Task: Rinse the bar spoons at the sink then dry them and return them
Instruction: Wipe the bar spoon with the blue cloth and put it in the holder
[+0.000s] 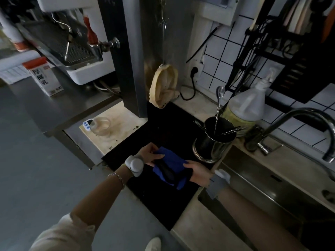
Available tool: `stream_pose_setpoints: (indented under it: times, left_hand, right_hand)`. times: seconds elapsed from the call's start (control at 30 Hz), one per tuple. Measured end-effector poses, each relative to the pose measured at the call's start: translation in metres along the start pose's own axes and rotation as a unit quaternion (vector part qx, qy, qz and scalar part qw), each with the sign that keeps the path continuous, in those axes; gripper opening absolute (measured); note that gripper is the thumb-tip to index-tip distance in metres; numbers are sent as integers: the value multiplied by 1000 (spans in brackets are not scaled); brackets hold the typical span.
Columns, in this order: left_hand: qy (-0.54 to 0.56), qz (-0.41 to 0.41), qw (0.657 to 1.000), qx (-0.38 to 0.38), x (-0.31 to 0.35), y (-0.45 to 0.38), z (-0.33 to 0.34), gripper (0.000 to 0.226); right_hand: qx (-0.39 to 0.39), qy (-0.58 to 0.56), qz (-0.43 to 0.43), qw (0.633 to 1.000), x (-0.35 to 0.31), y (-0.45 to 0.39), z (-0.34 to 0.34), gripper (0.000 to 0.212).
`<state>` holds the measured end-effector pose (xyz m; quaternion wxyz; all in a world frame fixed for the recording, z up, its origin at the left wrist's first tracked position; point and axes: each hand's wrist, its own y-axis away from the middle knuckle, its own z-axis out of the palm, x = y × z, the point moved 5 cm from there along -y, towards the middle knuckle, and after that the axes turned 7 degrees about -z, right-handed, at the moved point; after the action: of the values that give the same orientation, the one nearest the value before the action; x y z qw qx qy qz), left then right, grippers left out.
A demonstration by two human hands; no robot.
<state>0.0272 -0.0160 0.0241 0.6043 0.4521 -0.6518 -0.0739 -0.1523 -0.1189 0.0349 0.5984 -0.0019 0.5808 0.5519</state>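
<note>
Seemingly blue cloth [170, 164] hides both hands' contents.

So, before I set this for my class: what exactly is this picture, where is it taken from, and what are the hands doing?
This is one picture from a wide-angle camera worn on a person's head, looking down at a bar counter; there is no machine, only two bare hands. The left hand and right hand hold a folded blue cloth over a black counter mat. Whether a spoon is wrapped inside the cloth cannot be seen. Beyond the hands, a shiny steel cylindrical holder stands on the mat with a long twisted-handle bar spoon upright in it. To the right lie a steel sink and curved tap.
</note>
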Motion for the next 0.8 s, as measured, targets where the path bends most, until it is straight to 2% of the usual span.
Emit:
stream_pose_setpoints:
  times: [0.07,0.17,0.27,0.33,0.47,0.57,0.73,0.77,0.8]
  left_hand:
    - [-28,-5,999,-14,-5,-5,12,31]
    - [-109,5,993,-38,-14,-16,28,27]
    - [-86,-14,996,-28,-16,-20,27,25]
    - [-65,-27,997,-20,-11,-21,24,25]
    - [36,-66,996,-57,5,-15,32,23]
    - [82,-31,996,-26,16,-11,41,34]
    - [155,-29,983,-94,27,-1,48,27]
    - [156,-42,981,-111,28,1,47,22]
    - [153,-61,978,-131,26,1,46,16]
  right_hand:
    - [43,47,3,998,9,-3,-15,19]
    - [103,182,20,978,16,-4,-45,40]
    - [121,257,18,959,17,-5,-63,51]
    - [141,317,-20,938,12,-5,-71,47]
    - [110,384,-117,909,1,-9,-57,33]
    - [90,432,-174,881,2,-15,-39,48]
    - [27,561,-115,819,25,-26,-22,98]
    - [28,574,-113,810,28,-26,-23,94]
    - [36,579,-125,805,27,-25,-24,81]
